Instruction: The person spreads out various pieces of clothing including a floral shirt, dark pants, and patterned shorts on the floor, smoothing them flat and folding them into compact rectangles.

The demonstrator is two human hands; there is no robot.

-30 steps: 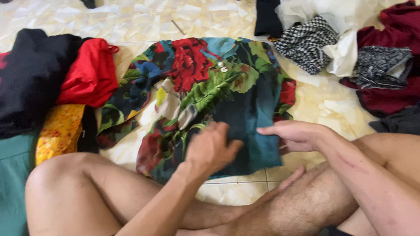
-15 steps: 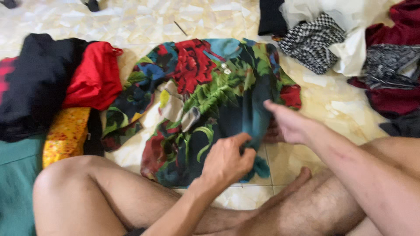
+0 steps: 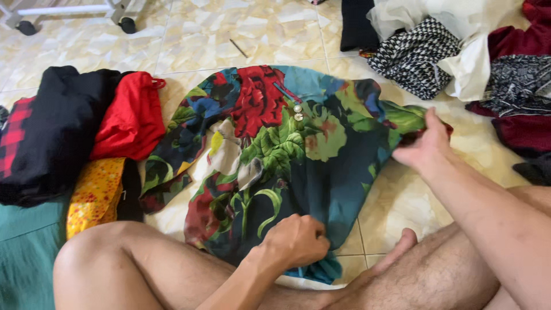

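A floral garment, dark teal with red roses and green leaves, lies spread on the tiled floor in front of my crossed bare legs. My left hand grips its near hem in a closed fist. My right hand pinches the garment's right edge, out toward the right side. Two small white buttons show near the garment's middle top.
A stack of folded clothes sits at left: black, red, yellow patterned, green. A loose heap lies upper right: a black-and-white checked piece, white cloth, maroon fabric. A wheeled metal frame stands top left.
My right hand moved out to the right and took hold of the garment's right edge. My left hand slid down and closed on the near hem.
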